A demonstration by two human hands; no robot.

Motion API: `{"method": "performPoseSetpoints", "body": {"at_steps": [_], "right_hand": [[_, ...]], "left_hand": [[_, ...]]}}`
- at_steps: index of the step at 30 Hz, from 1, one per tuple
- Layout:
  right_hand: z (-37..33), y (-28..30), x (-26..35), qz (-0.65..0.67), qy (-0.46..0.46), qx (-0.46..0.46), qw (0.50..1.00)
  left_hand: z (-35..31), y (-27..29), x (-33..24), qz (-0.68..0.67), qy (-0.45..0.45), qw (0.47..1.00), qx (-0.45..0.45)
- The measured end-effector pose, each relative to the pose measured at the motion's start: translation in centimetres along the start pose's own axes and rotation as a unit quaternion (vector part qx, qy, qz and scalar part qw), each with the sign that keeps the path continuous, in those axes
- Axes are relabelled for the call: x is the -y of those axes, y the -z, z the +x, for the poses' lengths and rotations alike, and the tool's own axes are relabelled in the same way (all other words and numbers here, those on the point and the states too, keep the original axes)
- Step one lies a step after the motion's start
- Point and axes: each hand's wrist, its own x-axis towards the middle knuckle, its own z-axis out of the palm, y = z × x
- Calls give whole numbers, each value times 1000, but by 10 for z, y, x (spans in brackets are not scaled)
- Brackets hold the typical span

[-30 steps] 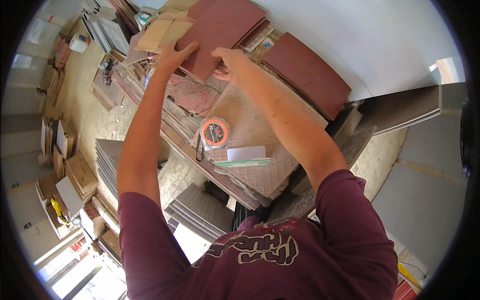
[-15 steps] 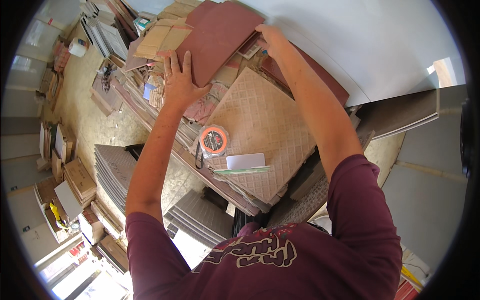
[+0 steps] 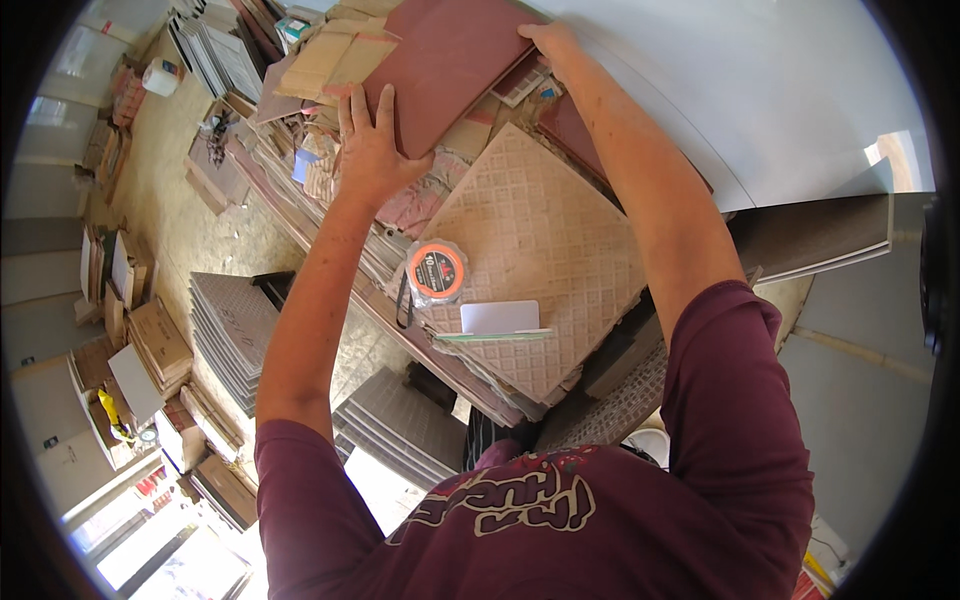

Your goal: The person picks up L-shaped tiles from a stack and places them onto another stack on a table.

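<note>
A smooth red-brown tile (image 3: 450, 60) lies at a slant over the cardboard and other pieces at the far end of the stack. My left hand (image 3: 380, 150) is at its near left corner, fingers along the left edge and thumb by the near edge. At its right corner my right hand (image 3: 556, 48) grips the rim, the fingertips partly hidden. Nearer to me is a beige tile (image 3: 545, 220) with a raised grid pattern. An orange-and-black tape measure (image 3: 436, 271) rests on its left part, beside a white card (image 3: 500, 317) and a thin pale green-edged piece (image 3: 495, 335).
Another red-brown tile (image 3: 575, 135) sits partly under my right forearm. A large glossy white panel (image 3: 690, 90) borders the stack on the right. Grey tiles (image 3: 225, 335) lean in rows at left, with cardboard boxes (image 3: 160, 340) beyond. Torn cardboard (image 3: 335, 55) lies beside the red-brown tile.
The red-brown tile and both hands have shifted slightly away from me, and more of the small patterned piece by its right edge shows. The whole view has moved a little too.
</note>
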Motion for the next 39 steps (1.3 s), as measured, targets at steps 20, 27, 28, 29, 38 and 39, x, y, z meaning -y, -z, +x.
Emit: {"method": "performPoseSetpoints", "body": {"at_steps": [20, 27, 28, 29, 38, 39], "right_hand": [[10, -5, -16, -115, 32, -93, 988], [-40, 18, 16, -244, 96, -30, 965], [-54, 20, 18, -284, 140, -38, 948], [-68, 21, 19, -322, 184, -44, 928], [-106, -11, 36, -474, 458, 54, 751], [-108, -17, 41, -469, 469, 75, 745]], "left_hand": [[4, 3, 11, -14, 1, 999, 40], [-15, 12, 35, -178, 32, 979, -92], [-23, 16, 24, -265, 119, 953, -82], [-31, 11, 24, -314, 152, 935, -63], [-46, -19, 1, -204, 201, 956, -63], [-43, -18, -1, -196, 193, 958, -78]]}}
